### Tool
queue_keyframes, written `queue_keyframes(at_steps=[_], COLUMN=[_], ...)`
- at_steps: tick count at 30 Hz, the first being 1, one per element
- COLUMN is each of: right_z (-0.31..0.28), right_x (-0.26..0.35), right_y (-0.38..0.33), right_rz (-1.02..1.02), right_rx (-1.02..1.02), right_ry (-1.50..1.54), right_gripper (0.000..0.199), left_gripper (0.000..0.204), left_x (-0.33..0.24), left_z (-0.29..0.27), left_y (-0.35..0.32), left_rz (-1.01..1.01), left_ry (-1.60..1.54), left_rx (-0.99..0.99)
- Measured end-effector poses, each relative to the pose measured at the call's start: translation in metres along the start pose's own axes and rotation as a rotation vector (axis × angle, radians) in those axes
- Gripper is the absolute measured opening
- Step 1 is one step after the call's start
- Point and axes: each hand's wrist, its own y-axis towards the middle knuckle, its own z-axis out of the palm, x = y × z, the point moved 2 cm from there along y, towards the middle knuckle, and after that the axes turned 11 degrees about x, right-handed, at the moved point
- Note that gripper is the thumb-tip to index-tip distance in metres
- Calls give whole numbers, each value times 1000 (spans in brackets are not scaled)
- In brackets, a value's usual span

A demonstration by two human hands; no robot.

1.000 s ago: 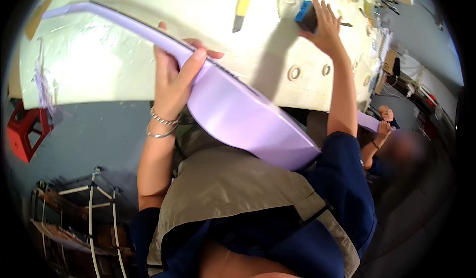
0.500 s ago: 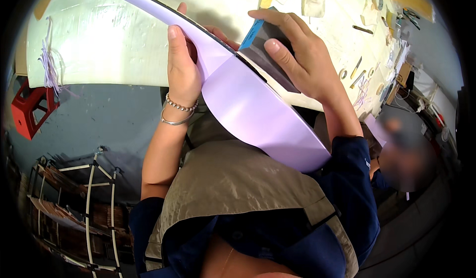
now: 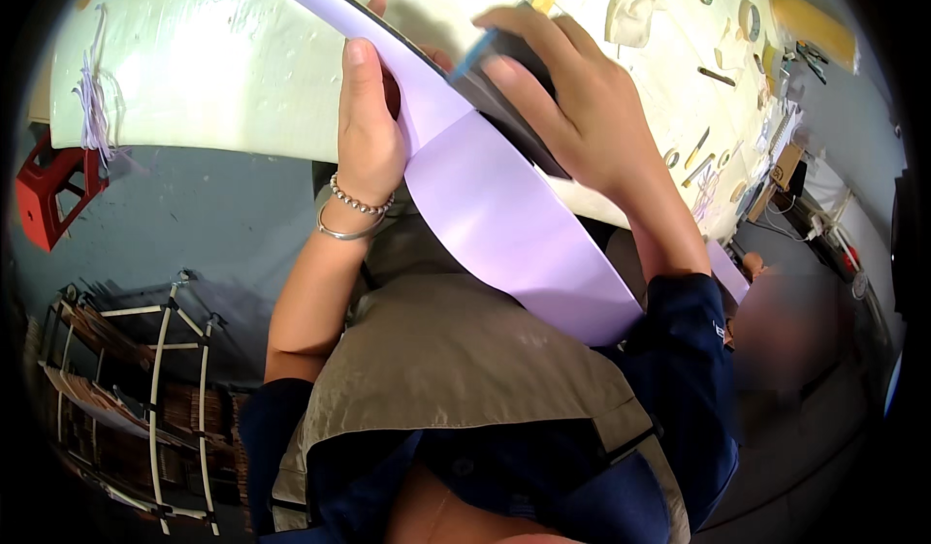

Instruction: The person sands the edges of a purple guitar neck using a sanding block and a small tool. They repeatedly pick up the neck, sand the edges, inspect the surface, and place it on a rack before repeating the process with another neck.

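A long, curved lilac panel [image 3: 524,209] with a dark upper edge slants from the top of the view down toward my right elbow. My left hand [image 3: 373,122] grips its narrower part, thumb on the near face and fingertips showing behind the edge. A bead bracelet and a bangle circle that wrist. My right hand [image 3: 582,98] holds a flat dark grey block [image 3: 509,103] with a blue strip at one end. The block lies along the panel's dark edge; its blue end is blurred.
Beneath the panel is a pale worktable [image 3: 194,69] carrying tape rolls [image 3: 750,18], a cloth [image 3: 635,6], a yellow knife [image 3: 696,146] and lilac scraps. A red stool [image 3: 53,195] and a pipe rack [image 3: 160,399] stand left. Another person [image 3: 786,336] is at right.
My right hand and the grey block have shifted up and left along the panel's edge. The panel's far end has moved out past the top of the view.
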Motion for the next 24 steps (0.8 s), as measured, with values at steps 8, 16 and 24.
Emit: queue_keyframes(at_steps=[8,16,24], right_z=[2,2,6], right_x=[-5,39,45], right_y=[5,107,137], right_rz=[-41,25,-69], right_rx=[8,107,28], right_ry=[11,120,60], right_gripper=[35,34,35], left_gripper=[63,51,59], left_x=[1,8,4], left_z=[-3,0,-2], left_y=[-1,-3,-2], left_rz=[4,12,42], left_ry=[16,-133,-110], left_rx=[26,75,146])
